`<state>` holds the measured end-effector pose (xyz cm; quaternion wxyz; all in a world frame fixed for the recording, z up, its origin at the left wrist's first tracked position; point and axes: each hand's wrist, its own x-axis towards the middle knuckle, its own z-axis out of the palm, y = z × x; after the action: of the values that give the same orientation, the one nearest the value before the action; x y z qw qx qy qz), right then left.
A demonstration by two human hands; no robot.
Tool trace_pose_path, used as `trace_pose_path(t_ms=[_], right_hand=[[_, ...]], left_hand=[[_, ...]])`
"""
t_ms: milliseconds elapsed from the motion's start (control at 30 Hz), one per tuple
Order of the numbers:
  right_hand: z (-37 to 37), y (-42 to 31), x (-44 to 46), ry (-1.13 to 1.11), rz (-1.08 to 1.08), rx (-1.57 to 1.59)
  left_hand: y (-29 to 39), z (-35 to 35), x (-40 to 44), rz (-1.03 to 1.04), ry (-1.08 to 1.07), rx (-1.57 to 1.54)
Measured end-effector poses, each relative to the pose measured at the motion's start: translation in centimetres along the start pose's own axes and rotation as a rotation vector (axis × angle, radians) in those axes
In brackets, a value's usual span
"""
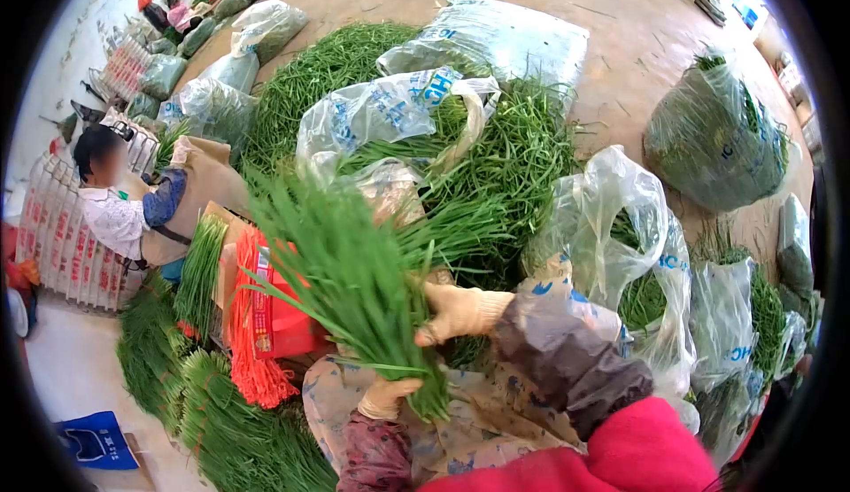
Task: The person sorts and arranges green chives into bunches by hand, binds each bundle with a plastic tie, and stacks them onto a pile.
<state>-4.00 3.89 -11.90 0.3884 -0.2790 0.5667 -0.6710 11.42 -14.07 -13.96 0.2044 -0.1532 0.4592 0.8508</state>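
A large bunch of long green stalks (pixel 354 271), blurred at its leafy top, is held over the patterned apron (pixel 505 403). My left hand (pixel 387 396), in a pale glove, is wrapped round the bunch near its lower end. My right hand (pixel 462 310), also gloved, grips the bunch's right side higher up. Just left of the bunch are a red box (pixel 288 315) and a hank of orange-red ties (pixel 252 350). Behind it lies a heap of loose green stalks (pixel 522 155) with an open clear plastic bag (pixel 381 116) on it.
Tied green bundles (pixel 221 412) lie at the lower left. Another person (pixel 115 200) sits at the left beside stacked crates (pixel 66 235). Filled plastic bags (pixel 717 138) stand at the right. A blue bag (pixel 96 441) lies on the floor at the lower left.
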Motion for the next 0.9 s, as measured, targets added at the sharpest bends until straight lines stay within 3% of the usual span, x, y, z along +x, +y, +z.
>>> trace_pose_path(t_ms=[67, 100, 133, 200, 233, 267, 367, 467, 533, 667, 800, 900], right_hand=[[3.0, -2.3, 0.8, 0.061, 0.136, 0.086], [4.5, -6.4, 0.4, 0.141, 0.323, -0.075], [5.9, -5.9, 1.0, 0.149, 0.319, -0.055], [8.1, -4.4, 2.6, 0.252, 0.14, -0.079], [9.0, -5.4, 3.0, 0.288, 0.045, -0.135], [9.5, -7.0, 3.2, 0.287, 0.117, -0.239], [9.5, -7.6, 3.3, 0.258, -0.053, -0.293], [7.9, -4.5, 4.3, 0.077, -0.219, -0.22], [6.8, -3.5, 4.4, 0.039, -0.098, -0.682], [5.5, -3.8, 3.7, -0.081, 0.15, -0.793], [6.2, -4.6, 3.2, -0.032, -0.15, -0.902], [8.7, -4.6, 3.8, 0.08, -0.223, -0.845]], left_hand=[[-2.3, -3.6, -0.7, 0.035, -0.017, 0.51], [-1.1, -2.5, -1.1, 0.095, 0.033, 0.568], [-0.5, -2.7, -1.9, 0.077, 0.031, 0.583], [0.9, -3.4, -2.7, 0.291, 0.142, 1.267], [1.8, -3.4, -3.0, 0.337, 0.19, 1.34], [2.6, -3.5, -3.3, 0.355, 0.238, 1.299], [4.5, -3.7, -3.3, 0.375, 0.347, 0.867], [5.1, -3.4, -1.6, 0.405, 0.353, 0.433], [5.0, -3.1, -0.3, 0.4, 0.326, 0.252], [4.5, -2.6, 1.6, 0.372, 0.284, 0.089], [4.5, -1.9, 1.9, 0.335, 0.28, 0.044], [4.4, -1.5, 1.9, 0.316, 0.275, 0.059]])
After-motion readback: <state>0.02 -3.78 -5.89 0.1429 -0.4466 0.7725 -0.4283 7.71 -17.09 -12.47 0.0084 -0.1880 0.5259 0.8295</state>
